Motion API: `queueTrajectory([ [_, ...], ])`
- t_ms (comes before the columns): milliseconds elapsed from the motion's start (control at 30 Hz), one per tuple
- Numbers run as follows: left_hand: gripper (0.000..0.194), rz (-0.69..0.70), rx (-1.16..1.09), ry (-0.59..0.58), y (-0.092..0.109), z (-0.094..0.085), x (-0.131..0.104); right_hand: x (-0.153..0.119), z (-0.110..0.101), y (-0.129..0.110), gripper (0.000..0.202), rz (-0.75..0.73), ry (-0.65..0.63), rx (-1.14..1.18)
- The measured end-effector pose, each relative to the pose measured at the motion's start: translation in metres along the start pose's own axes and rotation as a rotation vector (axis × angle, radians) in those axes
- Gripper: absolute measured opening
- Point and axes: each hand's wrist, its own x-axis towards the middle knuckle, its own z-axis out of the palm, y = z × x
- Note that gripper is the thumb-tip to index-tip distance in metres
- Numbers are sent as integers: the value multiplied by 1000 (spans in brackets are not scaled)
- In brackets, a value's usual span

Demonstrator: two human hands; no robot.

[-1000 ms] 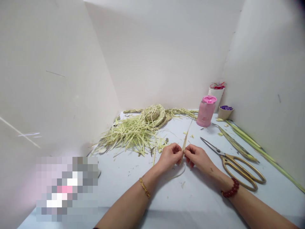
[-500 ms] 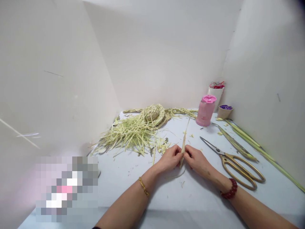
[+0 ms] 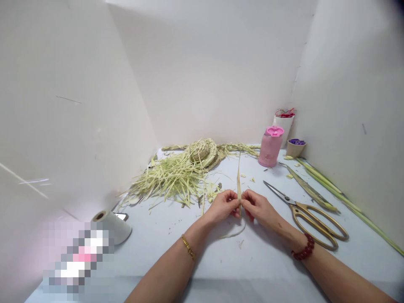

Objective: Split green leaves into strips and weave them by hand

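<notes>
A pale dried leaf strip point(image 3: 239, 181) stands nearly upright between my hands, its thin tip pointing away from me. My left hand point(image 3: 225, 205) pinches it low down, from the left. From the other side my right hand point(image 3: 256, 205) grips the same strip, thumbs almost touching. A thin twisted cord point(image 3: 235, 233) curves on the table just below my fingers. Large scissors point(image 3: 307, 216) with gold handles lie to the right of my right hand, blades pointing away to the left. Beyond my left hand spreads a heap of loose pale-green strips point(image 3: 173, 179).
A coiled braid point(image 3: 203, 152) rests behind the heap. A pink bottle point(image 3: 270, 147), a white cup point(image 3: 283, 126) and a tan cup point(image 3: 296, 148) stand at the back right. Long green stalks point(image 3: 337, 189) lie along the right wall. At left is a white roll point(image 3: 113, 227).
The strip has swung more upright, its tip shifting left. My hands stay together on it. The view has shifted slightly, and the white roll now shows at the left.
</notes>
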Motion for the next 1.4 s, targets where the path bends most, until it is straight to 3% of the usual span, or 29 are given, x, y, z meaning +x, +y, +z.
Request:
queueTrajectory([
  [233,29,1,10,51,1,-1,-1,1,0,-2,21,38,-14,33],
  [433,29,-3,38,-24,2,-2,-2,2,-3,3,20,9,-78,40],
  [800,23,-12,93,-126,-2,-2,-4,-2,6,-5,17,-127,78,-302],
  [1000,22,-78,36,-186,10,-8,-7,-2,5,-2,15,11,-38,-50],
  [1200,28,58,86,-106,2,-4,-2,2,6,3,15,89,31,203],
  [1300,24,84,103,-18,-4,0,1,4,5,6,13,67,80,162],
  [1400,17,80,113,-15,-7,1,2,5,3,6,6,52,95,137],
])
